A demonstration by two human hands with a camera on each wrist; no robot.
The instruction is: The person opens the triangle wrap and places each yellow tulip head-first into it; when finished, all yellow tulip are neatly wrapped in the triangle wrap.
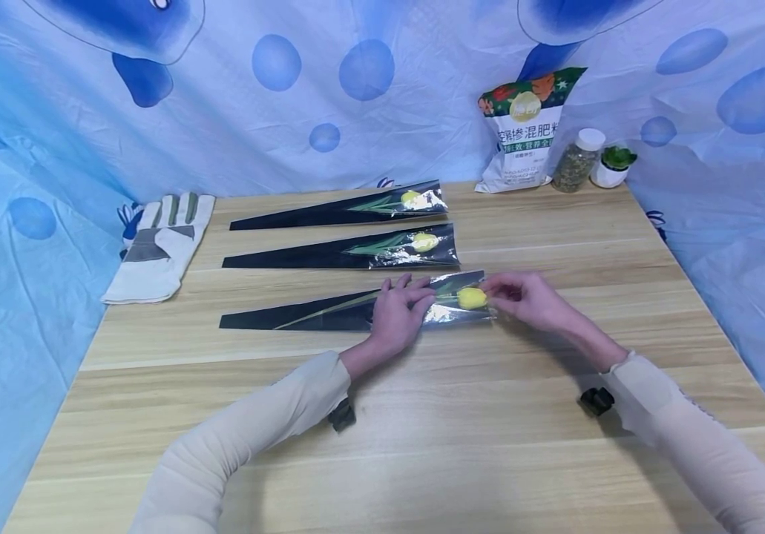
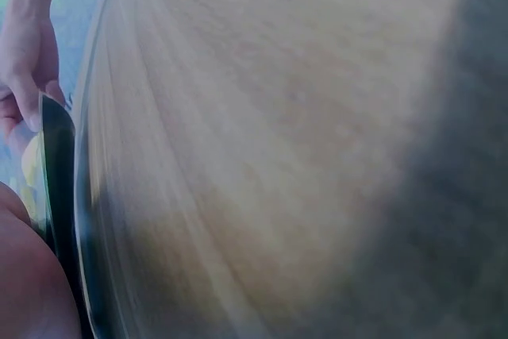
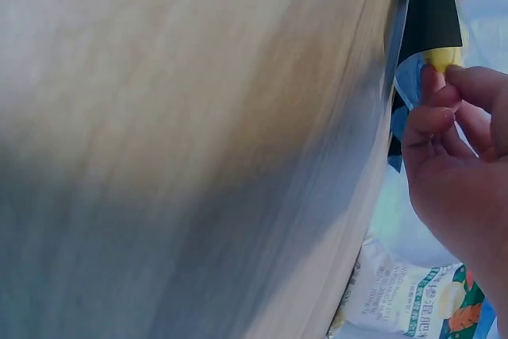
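With the left hand [image 1: 397, 315] pressing flat on the nearest flower sleeve [image 1: 329, 311] and the right hand [image 1: 529, 300] pinching its open end, a hard tug could likely tear the film or crush the yellow bloom [image 1: 472, 298].

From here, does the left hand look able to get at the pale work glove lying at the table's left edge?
Probably yes: the left hand rests on the nearest black flower sleeve, and bare tabletop lies between it and the pale work glove.

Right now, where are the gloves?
In the head view the gloves lie at the table's far left edge, left of the three wrapped flowers and away from both hands.
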